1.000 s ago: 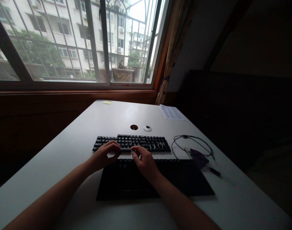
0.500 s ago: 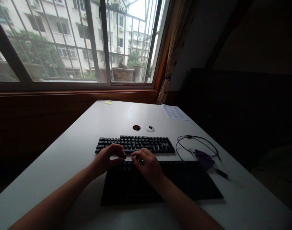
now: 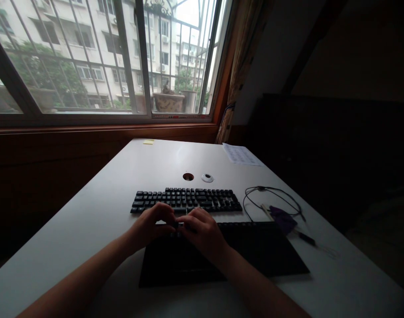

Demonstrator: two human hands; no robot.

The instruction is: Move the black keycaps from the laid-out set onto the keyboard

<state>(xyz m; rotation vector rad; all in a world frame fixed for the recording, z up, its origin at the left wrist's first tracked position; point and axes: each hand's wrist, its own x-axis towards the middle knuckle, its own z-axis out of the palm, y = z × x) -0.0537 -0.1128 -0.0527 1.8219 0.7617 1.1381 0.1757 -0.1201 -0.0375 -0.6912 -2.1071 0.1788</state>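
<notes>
A black keyboard (image 3: pixel 254 251) lies on the desk in front of me, with keycaps seated along its far edge and its near part too dark to make out. My left hand (image 3: pixel 152 225) is closed in a pinch on a small black keycap (image 3: pixel 175 224) over the keyboard's far left part. My right hand (image 3: pixel 203 227) meets it from the right, fingers bent together and tips against or beside the keycap; what they grip is hidden. Just beyond both hands, loose black keycaps (image 3: pixel 218 198) lie on the desk in keyboard-like rows.
A coiled black cable (image 3: pixel 281 191) is to the right, near a dark purple cloth (image 3: pixel 283 219) and a thin wire tool with a black handle (image 3: pixel 307 239). Farther back are a cable hole (image 3: pixel 188 176), its white cover (image 3: pixel 207 178), printed paper (image 3: pixel 241 154) and a yellow note (image 3: pixel 148 141).
My left hand has carried the keycap slightly right and down to the keyboard. The right hand's fingertips have moved left, closing the gap between the hands.
</notes>
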